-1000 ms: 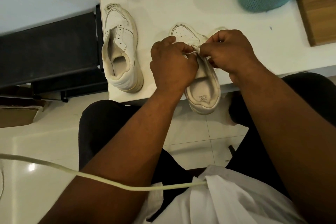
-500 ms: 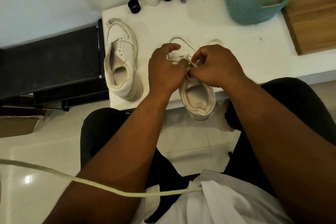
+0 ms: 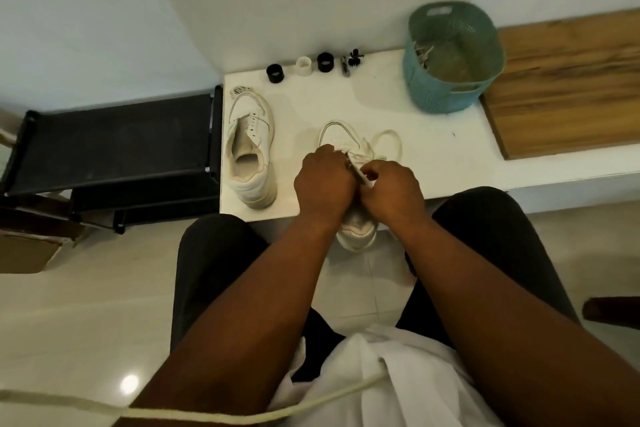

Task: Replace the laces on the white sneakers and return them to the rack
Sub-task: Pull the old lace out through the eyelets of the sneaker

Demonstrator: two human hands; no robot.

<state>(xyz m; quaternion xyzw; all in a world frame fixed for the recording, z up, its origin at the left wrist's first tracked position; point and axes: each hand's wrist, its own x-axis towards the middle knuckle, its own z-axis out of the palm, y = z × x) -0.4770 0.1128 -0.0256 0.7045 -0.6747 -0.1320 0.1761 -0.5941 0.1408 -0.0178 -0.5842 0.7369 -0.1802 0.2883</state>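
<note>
Pinching a flat white lace (image 3: 360, 177) between both hands — left hand (image 3: 323, 184) and right hand (image 3: 393, 189) curl on it over one smooth white sneaker (image 3: 341, 137). Second sneaker (image 3: 251, 149), unlaced, sits left of them. Beyond: three short rings — two black, one white — plus one perforated teal basket (image 3: 450, 87).

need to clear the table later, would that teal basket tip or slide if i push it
The teal basket looks like thin perforated plastic, so probably light. It seems to hold only a few laces, so a push would likely slide it across the smooth white table. Its wide base makes tipping unlikely.
</note>
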